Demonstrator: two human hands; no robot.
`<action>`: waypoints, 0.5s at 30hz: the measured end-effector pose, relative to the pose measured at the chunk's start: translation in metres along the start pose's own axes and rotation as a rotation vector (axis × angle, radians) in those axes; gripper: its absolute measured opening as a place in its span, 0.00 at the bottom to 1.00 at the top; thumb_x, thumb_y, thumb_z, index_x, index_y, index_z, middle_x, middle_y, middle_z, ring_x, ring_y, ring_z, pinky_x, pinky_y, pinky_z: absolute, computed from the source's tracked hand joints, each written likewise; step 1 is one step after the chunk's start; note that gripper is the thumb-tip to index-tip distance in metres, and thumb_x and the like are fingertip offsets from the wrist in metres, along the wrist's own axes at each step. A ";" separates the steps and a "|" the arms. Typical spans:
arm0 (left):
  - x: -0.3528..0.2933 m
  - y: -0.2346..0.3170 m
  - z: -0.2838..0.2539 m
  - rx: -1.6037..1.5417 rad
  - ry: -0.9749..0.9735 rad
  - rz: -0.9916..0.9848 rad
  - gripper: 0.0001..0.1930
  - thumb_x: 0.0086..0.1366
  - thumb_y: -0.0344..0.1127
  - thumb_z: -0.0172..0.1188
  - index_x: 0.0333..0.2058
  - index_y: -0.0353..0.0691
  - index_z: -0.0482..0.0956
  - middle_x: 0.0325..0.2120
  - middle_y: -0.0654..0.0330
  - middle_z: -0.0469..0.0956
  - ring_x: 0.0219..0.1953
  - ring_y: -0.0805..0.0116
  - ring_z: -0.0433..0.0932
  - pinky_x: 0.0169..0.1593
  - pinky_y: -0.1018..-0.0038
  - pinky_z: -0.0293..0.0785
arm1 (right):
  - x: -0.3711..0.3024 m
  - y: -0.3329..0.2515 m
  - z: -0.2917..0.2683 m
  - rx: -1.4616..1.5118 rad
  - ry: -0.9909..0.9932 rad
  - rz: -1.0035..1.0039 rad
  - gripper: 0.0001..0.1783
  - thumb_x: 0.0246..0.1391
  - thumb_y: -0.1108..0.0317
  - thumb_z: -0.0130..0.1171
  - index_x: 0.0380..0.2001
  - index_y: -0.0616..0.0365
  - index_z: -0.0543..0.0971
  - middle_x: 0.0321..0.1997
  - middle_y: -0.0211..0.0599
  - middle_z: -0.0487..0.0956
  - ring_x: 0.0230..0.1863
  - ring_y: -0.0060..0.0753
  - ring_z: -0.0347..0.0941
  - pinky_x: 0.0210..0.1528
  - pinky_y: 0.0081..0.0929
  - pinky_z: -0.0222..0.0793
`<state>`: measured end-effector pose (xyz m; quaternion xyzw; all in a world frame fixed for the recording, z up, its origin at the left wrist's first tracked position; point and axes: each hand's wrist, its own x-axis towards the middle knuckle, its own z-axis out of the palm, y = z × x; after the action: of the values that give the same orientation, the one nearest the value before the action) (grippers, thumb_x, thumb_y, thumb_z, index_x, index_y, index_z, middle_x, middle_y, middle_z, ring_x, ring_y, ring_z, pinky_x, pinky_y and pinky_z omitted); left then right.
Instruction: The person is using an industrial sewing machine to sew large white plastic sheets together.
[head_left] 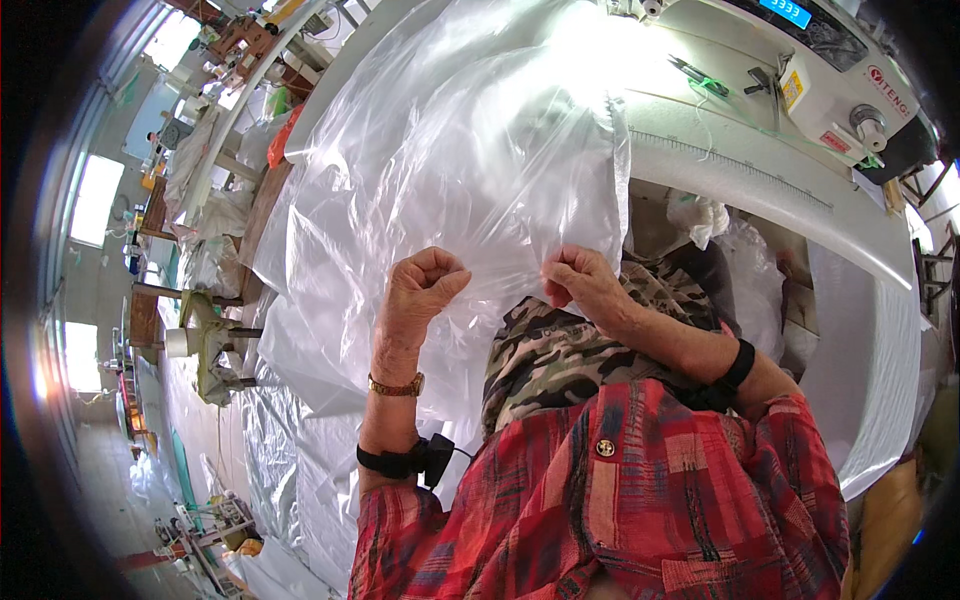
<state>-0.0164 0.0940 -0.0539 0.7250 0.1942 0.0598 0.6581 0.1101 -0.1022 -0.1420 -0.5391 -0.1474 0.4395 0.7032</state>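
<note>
A large sheet of clear plastic film (pixel 430 170) spreads over the machine table and hangs down toward my lap. My left hand (pixel 428 280) pinches the film near its lower part, thumb pressed against curled fingers. To its right, my right hand (pixel 585 285) is also closed on the film, fingers bent inward. Between the two hands the film runs in creases. Its right edge lies beside the ruler markings on the table. A bright lamp glare washes out the film's far end, next to the sewing machine (pixel 850 100).
Green-handled thread snips (pixel 700 78) lie on the white machine table (pixel 740 165). A white crumpled bundle (pixel 697 218) sits below the table's cut-out. More silvery film (pixel 280 470) covers the lower left. A wooden bench (pixel 262 225) and other sewing machines stand at left.
</note>
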 end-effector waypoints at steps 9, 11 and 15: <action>-0.013 0.008 0.011 -0.020 0.032 -0.023 0.04 0.59 0.30 0.61 0.28 0.37 0.76 0.14 0.73 0.66 0.16 0.86 0.59 0.19 0.85 0.48 | -0.009 -0.014 -0.005 -0.190 0.032 -0.094 0.09 0.59 0.65 0.53 0.33 0.61 0.72 0.25 0.35 0.76 0.22 0.23 0.70 0.26 0.22 0.68; -0.017 0.007 0.017 -0.002 0.016 0.024 0.04 0.59 0.30 0.62 0.28 0.38 0.77 0.14 0.72 0.67 0.16 0.86 0.58 0.19 0.86 0.49 | -0.019 -0.021 -0.017 -0.870 0.256 -0.556 0.11 0.55 0.65 0.59 0.36 0.58 0.70 0.25 0.36 0.74 0.23 0.31 0.70 0.28 0.27 0.68; -0.021 0.006 0.028 -0.012 -0.004 0.043 0.04 0.60 0.29 0.62 0.28 0.37 0.77 0.15 0.71 0.67 0.16 0.86 0.58 0.19 0.86 0.50 | -0.030 -0.023 -0.043 -1.043 0.593 -0.529 0.18 0.46 0.68 0.65 0.36 0.56 0.68 0.25 0.37 0.69 0.29 0.40 0.69 0.34 0.34 0.66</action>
<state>-0.0246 0.0605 -0.0477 0.7251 0.1770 0.0735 0.6614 0.1331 -0.1530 -0.1298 -0.8532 -0.2685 -0.0447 0.4449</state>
